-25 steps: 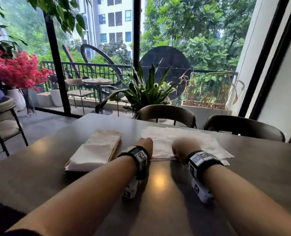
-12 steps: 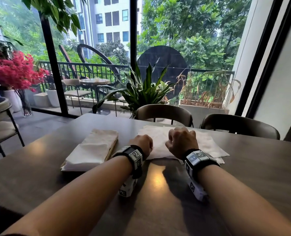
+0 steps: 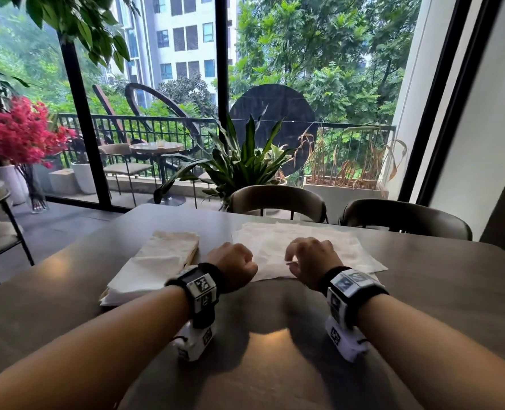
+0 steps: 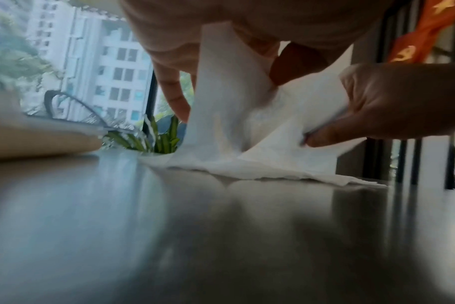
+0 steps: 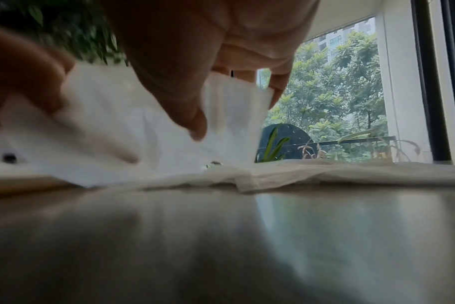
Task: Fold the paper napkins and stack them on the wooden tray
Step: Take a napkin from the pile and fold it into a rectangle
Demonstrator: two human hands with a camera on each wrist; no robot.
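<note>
**Near edge of the top napkin lifted for its first fold**

Both hands pinch the near edge of the top sheet of the unfolded napkins point(image 3: 307, 247), which lie spread on the tabletop point(image 3: 274, 365) toward its far edge, in front of the two chairs point(image 3: 277, 199). The left hand point(image 3: 233, 266) and the right hand point(image 3: 311, 261) sit close together at that edge, fingers curled. The step in hand looks like the start of a fold: the sheet's near edge is raised while the rest lies flat. The next move likely calls for carrying that edge over to the far edge, keeping the corners matched, and not dragging the sheets underneath along with it.

The wooden tray point(image 3: 192, 258) stands just left of the pile, nearer the tabletop's left edge, and already carries a stack of folded napkins point(image 3: 156, 261), so the task is part done.

The head view hides the fingertips behind the knuckles, so the grip cannot be read there. The left wrist view shows it plainly: the napkin rises in a white sheet from the tabletop, clamped between the left hand's fingers point(image 4: 177, 98) and thumb, with the right hand's thumb and fingers pinching it alongside. The right wrist view, blurred, shows the lifted sheet held under the right hand and the further sheets lying flat beyond, which the left wrist view barely shows.
</note>
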